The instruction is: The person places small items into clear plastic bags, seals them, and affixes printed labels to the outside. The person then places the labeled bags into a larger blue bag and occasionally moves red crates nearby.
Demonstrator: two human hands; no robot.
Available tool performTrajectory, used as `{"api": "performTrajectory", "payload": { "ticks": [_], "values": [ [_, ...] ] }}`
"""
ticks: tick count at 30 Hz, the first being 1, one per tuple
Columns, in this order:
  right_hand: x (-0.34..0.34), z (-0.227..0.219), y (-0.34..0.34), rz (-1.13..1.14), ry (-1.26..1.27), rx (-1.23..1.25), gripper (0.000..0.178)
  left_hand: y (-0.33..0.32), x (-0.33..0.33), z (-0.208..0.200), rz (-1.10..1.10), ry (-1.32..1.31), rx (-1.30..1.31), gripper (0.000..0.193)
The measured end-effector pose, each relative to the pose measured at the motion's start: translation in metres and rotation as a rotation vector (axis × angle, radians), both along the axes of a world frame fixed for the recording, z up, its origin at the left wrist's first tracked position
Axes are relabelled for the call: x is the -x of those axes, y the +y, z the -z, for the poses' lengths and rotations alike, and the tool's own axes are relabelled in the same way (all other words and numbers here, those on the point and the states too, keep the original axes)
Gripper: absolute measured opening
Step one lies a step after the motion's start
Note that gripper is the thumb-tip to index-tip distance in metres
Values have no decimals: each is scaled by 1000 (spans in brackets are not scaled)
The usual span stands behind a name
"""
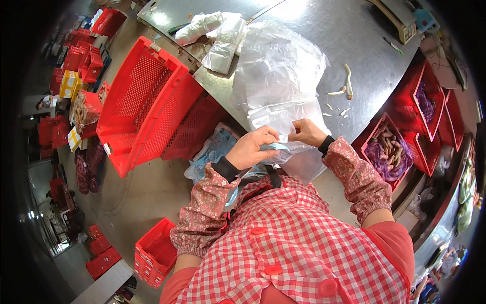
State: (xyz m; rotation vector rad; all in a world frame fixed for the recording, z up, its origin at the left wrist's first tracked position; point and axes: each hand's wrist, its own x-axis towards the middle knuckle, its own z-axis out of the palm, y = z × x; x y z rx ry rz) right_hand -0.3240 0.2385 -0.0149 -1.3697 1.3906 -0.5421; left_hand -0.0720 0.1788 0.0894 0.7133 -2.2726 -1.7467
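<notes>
A stack of clear plastic bags (pixel 283 66) lies on the metal table, reaching to its near edge in front of me. My left hand (pixel 252 148) is closed, with a small light-blue strip (pixel 276 147) between its fingers, beside the bags' near end. Close on its right, my right hand (pixel 309 133) pinches the edge of a clear plastic bag (pixel 304 164) that hangs down past the table edge. Its fingertips partly hide the pinched edge.
A red perforated crate (pixel 144 101) stands left of the table, with crumpled blue plastic (pixel 205 157) beside it. Rolled bags (pixel 223 45) and root scraps (pixel 348 81) lie on the tabletop (pixel 354 30). At right, a red crate (pixel 362 144) holds brownish roots (pixel 390 149) in purple netting.
</notes>
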Motion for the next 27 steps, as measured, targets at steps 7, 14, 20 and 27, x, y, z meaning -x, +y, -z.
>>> {"api": "performTrajectory", "payload": {
  "ticks": [7, 14, 20, 27],
  "values": [
    [5, 9, 4, 24, -330, -114, 31, 24, 2, 47, -211, -159, 215, 25],
    [49, -10, -25, 629, -341, -109, 34, 46, -17, 66, -193, -150, 274, 31],
    [54, -76, -6, 403, 235, 609, 18, 66, -51, 46, -263, -183, 279, 24],
    [-19, -9, 43, -291, 150, 562, 24, 48, -25, 53, -288, -29, 213, 20]
  ]
}}
